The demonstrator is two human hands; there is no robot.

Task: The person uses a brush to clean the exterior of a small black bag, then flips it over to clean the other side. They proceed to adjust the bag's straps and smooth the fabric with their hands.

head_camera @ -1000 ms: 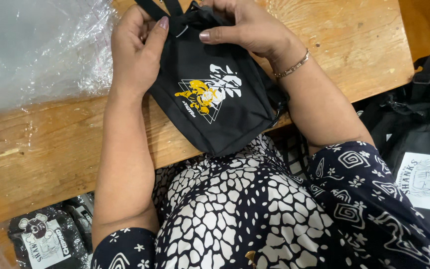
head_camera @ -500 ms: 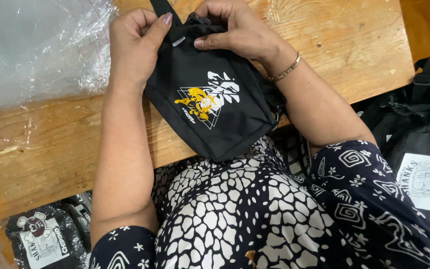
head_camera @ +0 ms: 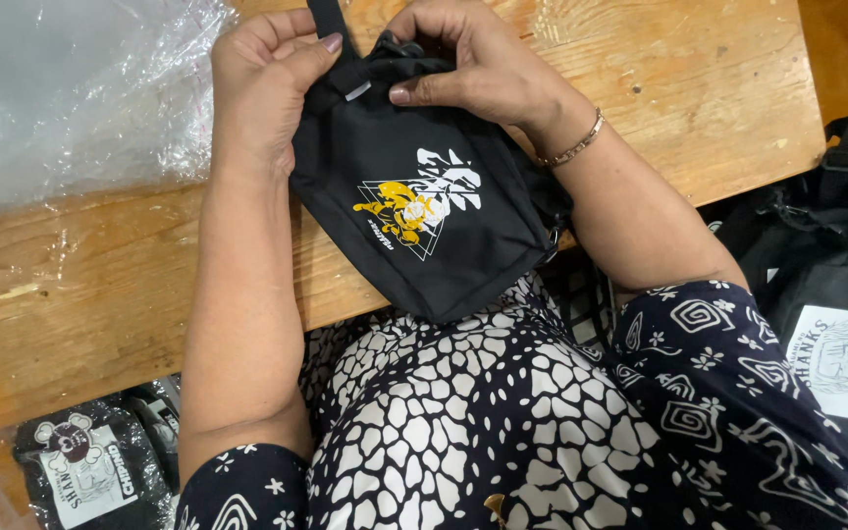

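Pouch: small black fabric pouch (head_camera: 424, 211), roughly rectangular, with a print on its front face — a yellow figure inside a thin white triangle outline, and bold white brush-like marks beside it.
Pouch position: lies tilted on the near edge of the wooden table (head_camera: 100, 275), its lower corner hanging over the edge above the person's lap.
Strap: black webbing strap (head_camera: 326, 18) runs up from the pouch's top and leaves the frame; a small white tag sits at its base.
Left hand: left hand (head_camera: 262, 83) grasps the pouch's top left corner, thumb pressed on the fabric next to the strap.
Right hand: right hand (head_camera: 473, 64) pinches the bunched top opening of the pouch, thumb in front and fingers curled behind; a thin metal bracelet (head_camera: 571, 142) circles the wrist.
Plastic wrap: crumpled clear plastic sheeting (head_camera: 71, 88) covers the table's far left, just beside the left hand.
Packaged item, lower left: black item in a clear bag (head_camera: 90, 471) below the table, bearing a white rectangular label with a dark drawing.
Bag, right: black bag (head_camera: 826, 275) with straps beside the person's right arm, carrying a white rectangular patch with a line-drawn sketch.
Clothing: dark garment with white cell-like and swirl patterns fills the lower frame.
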